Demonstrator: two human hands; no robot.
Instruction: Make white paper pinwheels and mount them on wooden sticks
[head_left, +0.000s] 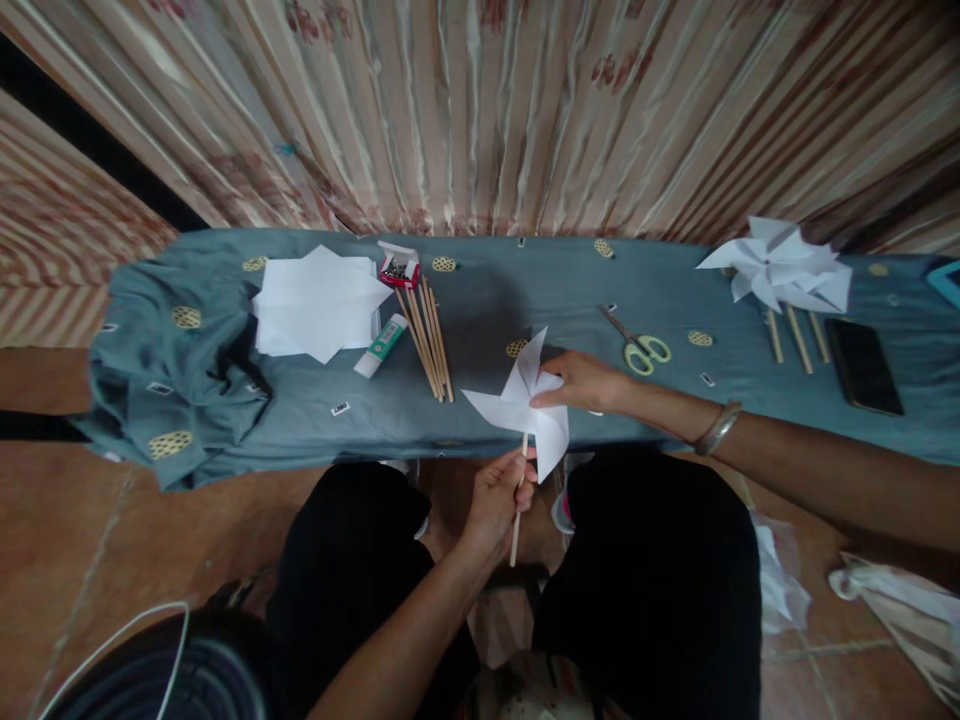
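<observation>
A white paper pinwheel (517, 405) on a thin wooden stick (515, 540) is held above my lap, at the front edge of the cloth-covered table. My left hand (500, 497) wraps round the stick just under the paper blades. With thumb and fingers, my right hand (574, 382) pinches the pinwheel near its centre, from the right side. Whether a pin sits at that centre is hidden by the fingers. A silver bangle (718, 428) circles my right wrist.
White paper sheets (315, 310), a glue stick (381, 346), several wooden sticks (429, 345) and a red box of pins (399, 266) lie left. Scissors (637, 345) lie right of centre. Finished pinwheels (780, 265) and a phone (864, 366) are far right on the blue-grey cloth (480, 290).
</observation>
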